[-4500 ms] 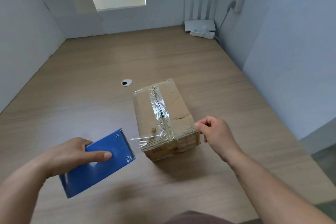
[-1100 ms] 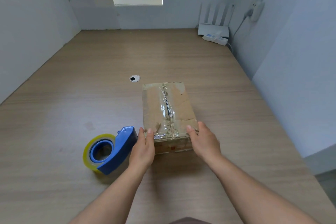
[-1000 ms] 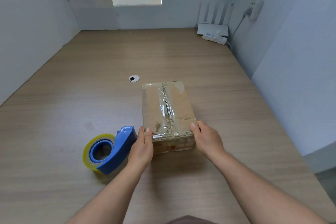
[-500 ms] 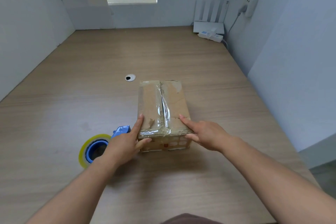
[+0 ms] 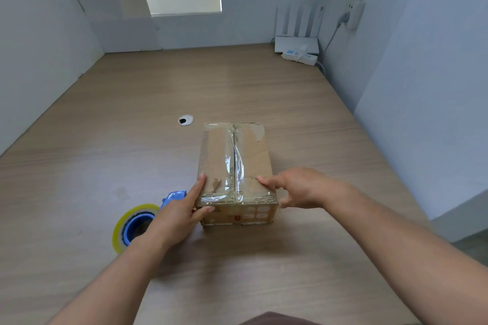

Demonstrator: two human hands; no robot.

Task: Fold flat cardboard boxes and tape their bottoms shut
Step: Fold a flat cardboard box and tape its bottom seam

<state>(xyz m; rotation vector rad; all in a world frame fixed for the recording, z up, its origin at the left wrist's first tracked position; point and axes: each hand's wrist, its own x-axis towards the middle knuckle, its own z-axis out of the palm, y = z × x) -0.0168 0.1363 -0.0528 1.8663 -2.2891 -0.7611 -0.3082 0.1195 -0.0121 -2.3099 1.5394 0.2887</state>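
Cardboard box (image 5: 216,150) sits on the wooden table (image 5: 79,166), near the middle. The left hand (image 5: 174,216) lays straight fingers along its near left corner, thumb on the front face; the right hand (image 5: 303,187) presses an extended forefinger on top, gripping nothing. A blue tape dispenser (image 5: 134,224) with a yellow roll lies just left. Farther off are a cable grommet (image 5: 185,120), then a white router (image 5: 295,43) against pale walls. Clear, wrinkled tape covers the box's centre seam and near edge.
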